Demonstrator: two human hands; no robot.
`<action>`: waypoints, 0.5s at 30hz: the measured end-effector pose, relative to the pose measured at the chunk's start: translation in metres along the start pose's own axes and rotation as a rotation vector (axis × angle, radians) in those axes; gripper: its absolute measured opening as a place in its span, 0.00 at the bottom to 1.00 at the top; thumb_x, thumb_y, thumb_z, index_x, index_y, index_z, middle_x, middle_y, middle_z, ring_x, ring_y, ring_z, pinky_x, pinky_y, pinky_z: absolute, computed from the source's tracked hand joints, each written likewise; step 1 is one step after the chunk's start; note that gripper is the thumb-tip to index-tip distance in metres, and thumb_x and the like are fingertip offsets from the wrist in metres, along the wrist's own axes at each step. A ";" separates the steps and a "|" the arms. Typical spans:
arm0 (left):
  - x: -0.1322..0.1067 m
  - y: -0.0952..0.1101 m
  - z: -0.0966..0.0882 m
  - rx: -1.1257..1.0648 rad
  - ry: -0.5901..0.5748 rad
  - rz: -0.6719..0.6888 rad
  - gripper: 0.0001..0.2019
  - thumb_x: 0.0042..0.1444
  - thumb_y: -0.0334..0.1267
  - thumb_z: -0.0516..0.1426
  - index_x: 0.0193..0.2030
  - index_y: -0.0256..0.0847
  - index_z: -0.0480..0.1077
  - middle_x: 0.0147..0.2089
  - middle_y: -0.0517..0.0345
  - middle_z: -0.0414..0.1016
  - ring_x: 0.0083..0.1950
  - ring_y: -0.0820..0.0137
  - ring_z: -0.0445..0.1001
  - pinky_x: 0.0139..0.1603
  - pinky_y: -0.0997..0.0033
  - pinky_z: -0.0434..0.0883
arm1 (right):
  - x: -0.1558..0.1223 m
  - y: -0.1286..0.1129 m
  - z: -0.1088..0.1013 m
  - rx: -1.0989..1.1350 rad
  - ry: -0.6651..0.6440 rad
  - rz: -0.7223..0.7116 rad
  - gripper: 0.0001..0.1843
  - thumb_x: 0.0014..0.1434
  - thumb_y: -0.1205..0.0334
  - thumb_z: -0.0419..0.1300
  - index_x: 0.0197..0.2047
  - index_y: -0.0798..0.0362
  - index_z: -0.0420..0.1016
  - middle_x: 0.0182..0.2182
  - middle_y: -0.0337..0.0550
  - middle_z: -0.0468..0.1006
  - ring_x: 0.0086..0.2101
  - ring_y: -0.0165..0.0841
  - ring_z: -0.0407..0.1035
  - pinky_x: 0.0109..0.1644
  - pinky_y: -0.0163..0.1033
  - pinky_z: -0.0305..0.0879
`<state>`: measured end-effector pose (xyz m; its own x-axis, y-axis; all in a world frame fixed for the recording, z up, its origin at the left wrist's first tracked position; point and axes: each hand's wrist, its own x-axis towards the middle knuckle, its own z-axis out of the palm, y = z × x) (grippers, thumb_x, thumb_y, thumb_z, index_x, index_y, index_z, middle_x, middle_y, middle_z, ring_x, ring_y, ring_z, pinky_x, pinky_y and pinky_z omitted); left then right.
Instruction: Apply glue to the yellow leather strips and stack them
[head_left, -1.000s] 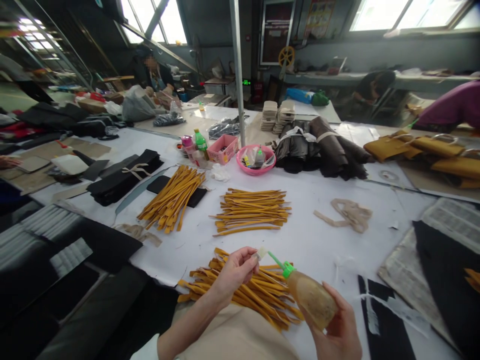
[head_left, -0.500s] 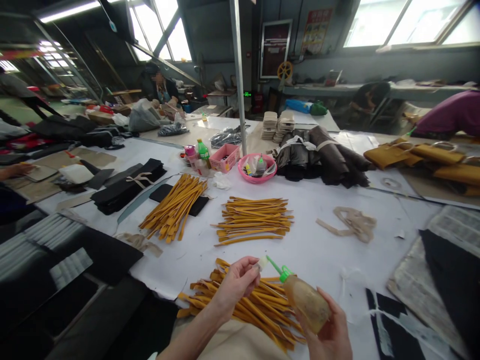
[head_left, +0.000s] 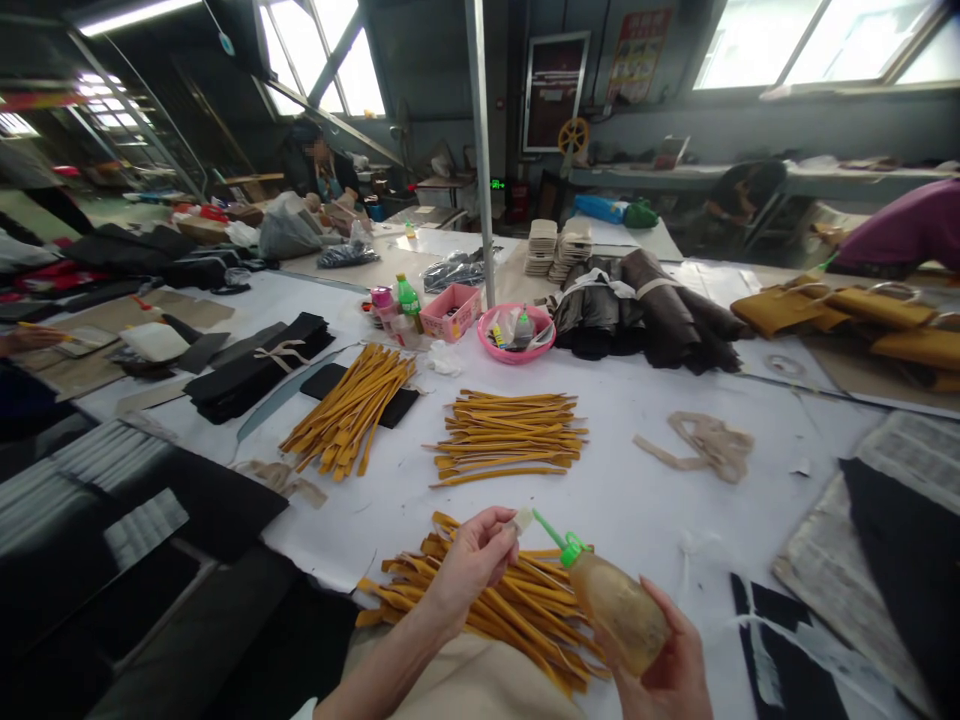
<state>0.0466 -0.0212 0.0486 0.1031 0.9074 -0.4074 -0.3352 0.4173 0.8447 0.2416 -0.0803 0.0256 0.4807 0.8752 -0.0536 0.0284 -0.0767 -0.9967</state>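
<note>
My right hand (head_left: 671, 655) is wrapped round a squeeze bottle (head_left: 619, 610) of amber liquid, tilted so its thin green nozzle points up and left. Between the thumb and fingers of my left hand (head_left: 480, 555) is a small whitish piece (head_left: 523, 520); its kind is unclear. The nozzle tip is at this piece or just beside it. Beneath both hands lies a loose pile of mustard-yellow strips (head_left: 420, 580). Farther back, more yellow strips (head_left: 510, 435) lie in a row, and a bundle of yellow strips (head_left: 352, 410) rests on a black pad to the left.
Behind the strips stand a pink basin (head_left: 517, 357), a pink box (head_left: 452, 315) and a green bottle (head_left: 407, 295). A metal post (head_left: 484, 150) rises there. Beige ribbon (head_left: 705, 445) lies right, black panels (head_left: 255, 370) left. Other people work around the table.
My hands and the bottle hold nearly the same pose. The view has shifted slightly. At far left, another person's hand has moved a little.
</note>
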 end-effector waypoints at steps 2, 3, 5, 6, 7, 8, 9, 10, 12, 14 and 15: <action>-0.001 0.002 0.001 0.013 0.010 -0.009 0.24 0.54 0.54 0.64 0.48 0.36 0.69 0.26 0.65 0.67 0.19 0.84 0.50 0.20 0.79 0.44 | 0.000 0.004 -0.002 0.007 -0.042 0.013 0.36 0.45 0.49 0.74 0.55 0.50 0.69 0.52 0.50 0.75 0.47 0.46 0.73 0.46 0.45 0.74; -0.001 0.003 0.002 0.018 0.019 -0.014 0.24 0.54 0.54 0.64 0.47 0.36 0.69 0.26 0.65 0.67 0.19 0.84 0.50 0.20 0.79 0.45 | 0.000 0.006 -0.002 0.010 -0.047 0.019 0.36 0.45 0.50 0.74 0.55 0.50 0.69 0.51 0.49 0.75 0.47 0.46 0.73 0.46 0.45 0.74; -0.001 0.004 0.002 0.023 0.034 -0.012 0.24 0.53 0.54 0.64 0.47 0.36 0.69 0.25 0.65 0.67 0.19 0.84 0.50 0.20 0.79 0.45 | 0.000 0.008 -0.004 0.009 -0.019 0.020 0.37 0.45 0.50 0.74 0.56 0.50 0.68 0.51 0.49 0.75 0.46 0.45 0.74 0.46 0.45 0.74; -0.001 0.004 0.002 0.021 0.037 -0.009 0.24 0.53 0.54 0.64 0.47 0.36 0.69 0.25 0.65 0.67 0.19 0.84 0.49 0.20 0.79 0.45 | 0.000 0.008 -0.005 0.005 -0.002 0.013 0.37 0.45 0.51 0.74 0.56 0.50 0.68 0.52 0.49 0.75 0.46 0.45 0.74 0.47 0.45 0.74; -0.001 0.004 0.002 0.018 0.036 -0.005 0.24 0.53 0.54 0.64 0.47 0.37 0.69 0.25 0.65 0.67 0.19 0.83 0.49 0.20 0.79 0.45 | -0.001 0.008 -0.005 -0.003 0.004 0.004 0.38 0.45 0.50 0.74 0.56 0.50 0.68 0.52 0.49 0.75 0.47 0.45 0.73 0.47 0.45 0.73; -0.001 0.003 0.001 0.016 0.033 -0.001 0.24 0.53 0.54 0.64 0.47 0.37 0.69 0.25 0.65 0.67 0.19 0.83 0.49 0.20 0.79 0.45 | -0.001 0.008 -0.006 -0.013 -0.002 -0.001 0.37 0.45 0.50 0.74 0.56 0.50 0.68 0.53 0.49 0.75 0.47 0.45 0.73 0.48 0.45 0.73; -0.001 0.003 0.001 0.015 0.028 0.001 0.23 0.54 0.54 0.64 0.47 0.37 0.69 0.26 0.65 0.66 0.20 0.83 0.49 0.20 0.79 0.45 | -0.002 0.007 -0.006 -0.021 -0.018 -0.002 0.37 0.46 0.49 0.74 0.56 0.50 0.68 0.53 0.49 0.75 0.48 0.45 0.73 0.48 0.45 0.73; -0.001 0.002 0.000 0.016 0.023 0.003 0.23 0.54 0.54 0.63 0.46 0.37 0.69 0.26 0.65 0.66 0.20 0.83 0.49 0.20 0.79 0.45 | -0.003 0.006 -0.005 -0.022 -0.037 0.002 0.36 0.46 0.49 0.73 0.56 0.50 0.69 0.53 0.49 0.75 0.48 0.45 0.73 0.48 0.44 0.73; -0.001 0.001 -0.001 0.021 0.022 0.013 0.22 0.55 0.54 0.63 0.46 0.37 0.69 0.26 0.65 0.66 0.20 0.83 0.49 0.20 0.78 0.45 | -0.003 0.004 -0.005 -0.004 -0.051 0.017 0.36 0.47 0.48 0.73 0.56 0.50 0.68 0.53 0.49 0.74 0.48 0.45 0.72 0.48 0.44 0.73; -0.001 0.000 -0.001 0.028 0.024 0.010 0.22 0.55 0.54 0.63 0.46 0.37 0.69 0.26 0.65 0.66 0.20 0.83 0.49 0.20 0.78 0.45 | -0.003 0.004 -0.005 0.019 -0.016 0.026 0.37 0.47 0.50 0.73 0.57 0.50 0.67 0.53 0.50 0.74 0.48 0.45 0.72 0.48 0.45 0.73; -0.001 0.000 -0.001 0.029 0.023 0.003 0.22 0.55 0.54 0.63 0.46 0.37 0.69 0.26 0.65 0.67 0.20 0.83 0.49 0.20 0.78 0.45 | -0.003 0.004 -0.004 0.026 -0.002 0.027 0.38 0.46 0.51 0.74 0.57 0.50 0.67 0.53 0.50 0.73 0.47 0.45 0.72 0.47 0.45 0.73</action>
<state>0.0454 -0.0222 0.0488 0.0808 0.9076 -0.4121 -0.3084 0.4159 0.8555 0.2443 -0.0849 0.0224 0.4789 0.8742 -0.0802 -0.0071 -0.0876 -0.9961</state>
